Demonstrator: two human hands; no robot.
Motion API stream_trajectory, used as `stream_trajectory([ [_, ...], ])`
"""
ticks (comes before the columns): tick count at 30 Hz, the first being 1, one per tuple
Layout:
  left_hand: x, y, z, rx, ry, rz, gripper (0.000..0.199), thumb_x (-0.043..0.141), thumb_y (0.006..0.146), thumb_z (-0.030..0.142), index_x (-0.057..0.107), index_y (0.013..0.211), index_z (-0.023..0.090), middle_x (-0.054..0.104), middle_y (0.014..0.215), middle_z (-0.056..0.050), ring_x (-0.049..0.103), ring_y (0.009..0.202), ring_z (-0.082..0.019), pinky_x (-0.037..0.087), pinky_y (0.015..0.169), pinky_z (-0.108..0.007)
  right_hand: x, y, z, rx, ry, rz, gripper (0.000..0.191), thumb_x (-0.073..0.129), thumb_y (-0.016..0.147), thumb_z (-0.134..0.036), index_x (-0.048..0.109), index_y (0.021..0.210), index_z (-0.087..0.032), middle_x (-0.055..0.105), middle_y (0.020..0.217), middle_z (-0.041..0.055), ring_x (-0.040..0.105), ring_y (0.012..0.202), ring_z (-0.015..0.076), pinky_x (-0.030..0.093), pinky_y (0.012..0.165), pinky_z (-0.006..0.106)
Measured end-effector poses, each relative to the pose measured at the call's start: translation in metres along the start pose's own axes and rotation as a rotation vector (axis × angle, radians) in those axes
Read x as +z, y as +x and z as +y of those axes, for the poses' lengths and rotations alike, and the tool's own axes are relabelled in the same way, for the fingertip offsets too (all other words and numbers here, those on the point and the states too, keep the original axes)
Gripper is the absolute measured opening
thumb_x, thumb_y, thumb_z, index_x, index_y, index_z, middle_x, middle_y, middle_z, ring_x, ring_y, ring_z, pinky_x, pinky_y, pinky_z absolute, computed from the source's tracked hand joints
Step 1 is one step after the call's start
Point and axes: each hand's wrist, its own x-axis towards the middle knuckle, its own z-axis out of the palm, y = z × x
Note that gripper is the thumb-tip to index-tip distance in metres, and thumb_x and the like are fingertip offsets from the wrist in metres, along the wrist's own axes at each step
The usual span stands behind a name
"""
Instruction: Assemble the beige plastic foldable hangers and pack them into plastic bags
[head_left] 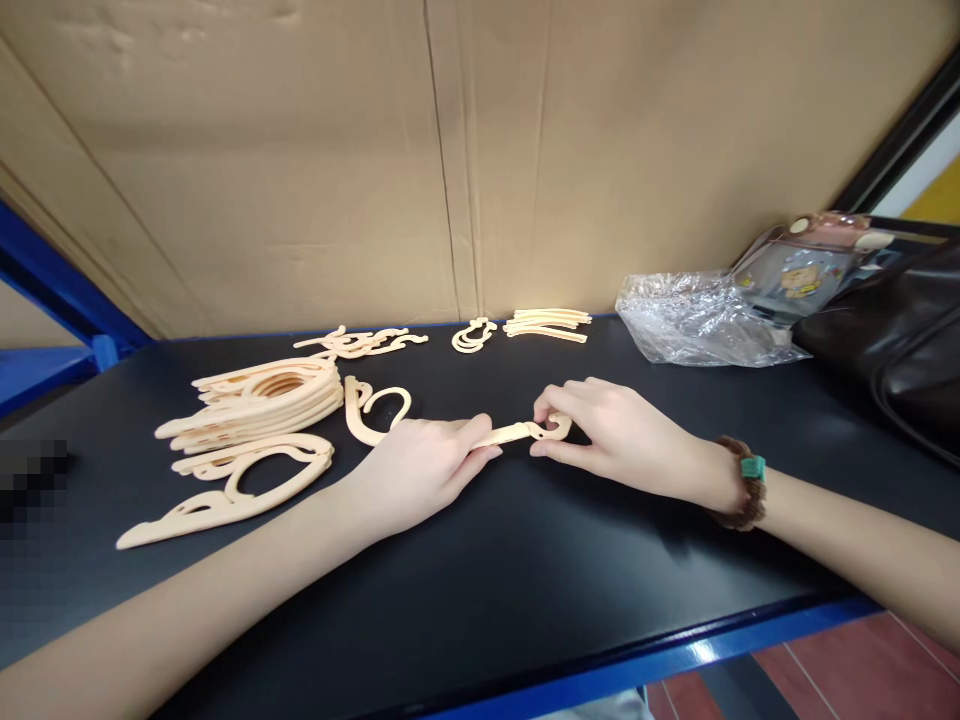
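Observation:
My left hand [424, 465] is closed on a beige plastic folding hanger [510, 434] above the black tabletop. The hanger's hook and one arm stick out to the left of that hand; its middle is hidden under the fingers. At the right end, my right hand [615, 425] pinches a small curved part that meets the straight arm. Beside my left forearm lie folded hangers of the same beige: a stacked pile [262, 400] and, nearer, a looser folded hanger [247, 490].
Along the back lie loose branching pieces [367, 342], a few hooks [474, 335] and several straight strips [549, 322]. Crumpled clear plastic [697, 315], a printed clear pouch [802, 275] and a dark leather bag [892, 330] sit at right. A cardboard wall [315, 180] stands behind.

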Motion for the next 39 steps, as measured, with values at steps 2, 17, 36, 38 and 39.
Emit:
stream_trajectory([
  [2, 0.000, 0.000, 0.000, 0.005, -0.006, 0.002, 0.023, 0.034, 0.099, 0.032, 0.041, 0.080, 0.020, 0.056, 0.069, 0.003, 0.056, 0.060, -0.016, 0.032, 0.053, -0.025, 0.001, 0.000, 0.000, -0.024, -0.011, 0.015, 0.017, 0.061, 0.089, -0.033, 0.053, 0.090, -0.019, 0.062, 0.084, -0.0011, 0.054, 0.076, 0.0153, 0.036, 0.070, 0.027],
  [17, 0.003, 0.001, 0.000, 0.094, -0.012, 0.194, 0.018, 0.040, 0.096, 0.028, 0.049, 0.084, 0.019, 0.056, 0.081, -0.003, 0.051, 0.081, -0.020, 0.038, 0.069, -0.032, -0.010, -0.005, 0.010, 0.010, -0.694, -0.024, 0.017, 0.052, 0.092, -0.020, 0.063, 0.080, -0.014, 0.058, 0.086, 0.0103, 0.050, 0.083, 0.0262, 0.031, 0.078, 0.036],
  [36, 0.002, 0.000, -0.006, 0.184, -0.155, 0.143, 0.018, 0.036, 0.099, 0.023, 0.054, 0.100, 0.020, 0.056, 0.100, -0.004, 0.050, 0.091, -0.018, 0.041, 0.077, -0.031, -0.010, -0.008, 0.022, 0.160, -0.733, -0.150, 0.024, 0.045, 0.081, 0.002, 0.062, 0.090, -0.013, 0.064, 0.090, 0.0120, 0.058, 0.082, 0.0249, 0.030, 0.071, 0.034],
  [38, 0.003, 0.000, -0.007, 0.183, -0.156, 0.135, 0.019, 0.036, 0.099, 0.024, 0.055, 0.100, 0.020, 0.056, 0.101, -0.004, 0.051, 0.092, -0.018, 0.042, 0.078, -0.031, -0.010, -0.008, 0.022, 0.151, -0.736, -0.149, 0.024, 0.045, 0.081, 0.002, 0.061, 0.091, -0.013, 0.064, 0.092, 0.0123, 0.059, 0.083, 0.0248, 0.031, 0.071, 0.034],
  [39, 0.003, 0.000, -0.007, 0.181, -0.156, 0.134, 0.019, 0.037, 0.099, 0.024, 0.055, 0.100, 0.021, 0.056, 0.101, -0.004, 0.051, 0.093, -0.018, 0.042, 0.078, -0.031, -0.009, -0.008, 0.022, 0.153, -0.739, -0.154, 0.024, 0.044, 0.081, 0.002, 0.061, 0.092, -0.013, 0.064, 0.092, 0.0123, 0.059, 0.084, 0.0250, 0.031, 0.071, 0.034],
])
